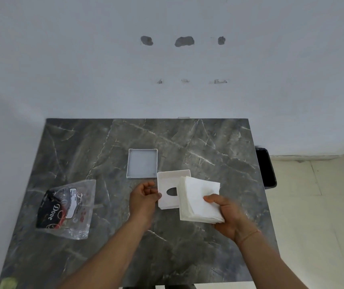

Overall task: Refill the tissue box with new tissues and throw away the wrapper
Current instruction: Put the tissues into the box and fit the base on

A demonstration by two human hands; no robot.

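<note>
Head view. Landmark: the white tissue box lid [168, 190] with the oval slot, lying flat near the middle of the dark marbled table [198, 142].

Right hand [228, 215]: holds a stack of white tissues [198, 200] at the stack's near right corner, thumb on top, fingers underneath. The stack is tilted and overlaps the right part of the lid, covering the right end of the slot. Whether the stack rests on the lid or hangs just above it cannot be told from this angle. A thin cord sits on the right wrist.

Left hand [144, 198]: at the left edge of the lid, fingers loosely curled, fingertips touching or just short of that edge; no firm grip seen.

Box base [142, 163]: an open, shallow grey-white tray, just beyond the lid's far left corner, nearly touching it. Nothing inside.

Wrapper [66, 208]: clear plastic with a black and red printed patch, lying flat and crumpled well to the left of the lid, near the table's left edge.

Black bin [268, 167]: on the floor past the table's right edge, well to the right of the lid.
</note>
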